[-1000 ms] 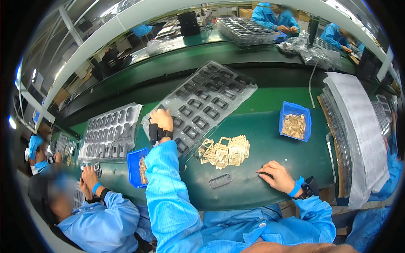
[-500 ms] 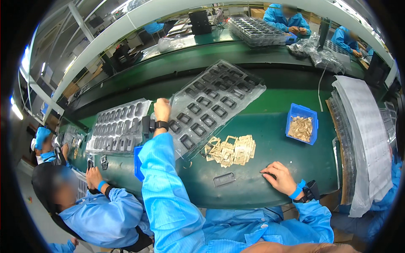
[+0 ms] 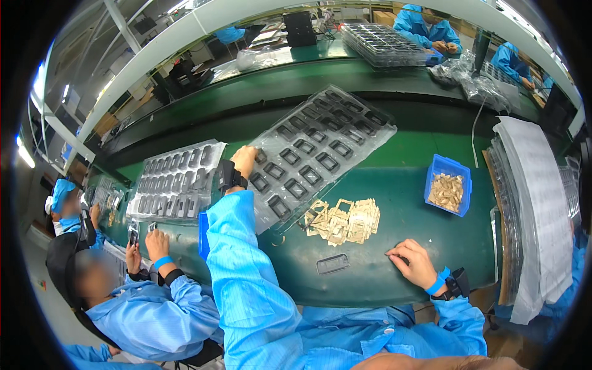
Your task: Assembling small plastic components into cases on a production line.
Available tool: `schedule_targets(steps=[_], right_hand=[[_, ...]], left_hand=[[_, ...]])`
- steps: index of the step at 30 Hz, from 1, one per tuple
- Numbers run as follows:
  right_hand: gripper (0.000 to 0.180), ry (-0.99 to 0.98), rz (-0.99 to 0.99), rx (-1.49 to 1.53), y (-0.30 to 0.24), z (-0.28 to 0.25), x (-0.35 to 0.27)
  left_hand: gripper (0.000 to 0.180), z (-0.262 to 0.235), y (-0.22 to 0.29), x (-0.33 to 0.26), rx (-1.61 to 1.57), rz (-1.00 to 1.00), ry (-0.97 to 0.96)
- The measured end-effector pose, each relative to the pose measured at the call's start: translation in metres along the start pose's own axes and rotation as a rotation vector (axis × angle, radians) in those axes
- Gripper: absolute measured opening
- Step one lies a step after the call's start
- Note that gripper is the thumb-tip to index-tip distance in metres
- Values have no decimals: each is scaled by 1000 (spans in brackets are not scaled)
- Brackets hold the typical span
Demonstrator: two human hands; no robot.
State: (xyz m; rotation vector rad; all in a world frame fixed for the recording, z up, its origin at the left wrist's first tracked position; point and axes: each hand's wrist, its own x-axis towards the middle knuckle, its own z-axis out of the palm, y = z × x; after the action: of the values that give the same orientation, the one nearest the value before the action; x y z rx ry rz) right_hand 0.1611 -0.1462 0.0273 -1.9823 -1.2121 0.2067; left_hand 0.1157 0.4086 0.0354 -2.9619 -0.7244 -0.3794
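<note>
My left hand [image 3: 245, 161] reaches to the left edge of a clear plastic tray [image 3: 361, 148] lying at a slant. Its closed fingers are on a small black plastic frame [image 3: 261, 155] in the tray, partly hidden by them. Several similar black frames sit in the tray's pockets. My right hand [image 3: 414, 262] rests on the green table, loosely curved, thumb apart from the fingers, with nothing visible in it. Left of it a single dark frame [image 3: 333, 264] lies flat. A loose pile of tan rectangular frames [image 3: 348, 221] lies between this frame and the tray.
A blue bin [image 3: 467, 185] with small tan pieces stands right of the pile. Stacked trays under a white sheet [image 3: 533, 203] border the right side. Another filled tray [image 3: 176, 180] lies left, near a co-worker's hands [image 3: 151, 246]. A blue box [image 3: 203, 237] shows beside my left sleeve.
My left hand has moved slightly right onto the tray's edge, where a black frame now shows at its fingertips. My right hand stays put. The co-worker's hands have separated.
</note>
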Motion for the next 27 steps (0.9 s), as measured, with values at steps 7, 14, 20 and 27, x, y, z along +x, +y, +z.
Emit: schedule_targets(steps=[7, 14, 20, 27], right_hand=[[12, -110, -49, -12, -7, -8, 21], [16, -22, 7, 34, -2, 10, 76], [20, 37, -61, -46, -7, 41, 97], [13, 82, 36, 71, 12, 38, 99]], left_hand=[[15, -10, -14, -9, 282, 17, 133], [16, -136, 150, -58, -480, 239, 194], [11, -120, 228, -208, -751, 225, 59], [12, -71, 246, -267, -831, -29, 123]])
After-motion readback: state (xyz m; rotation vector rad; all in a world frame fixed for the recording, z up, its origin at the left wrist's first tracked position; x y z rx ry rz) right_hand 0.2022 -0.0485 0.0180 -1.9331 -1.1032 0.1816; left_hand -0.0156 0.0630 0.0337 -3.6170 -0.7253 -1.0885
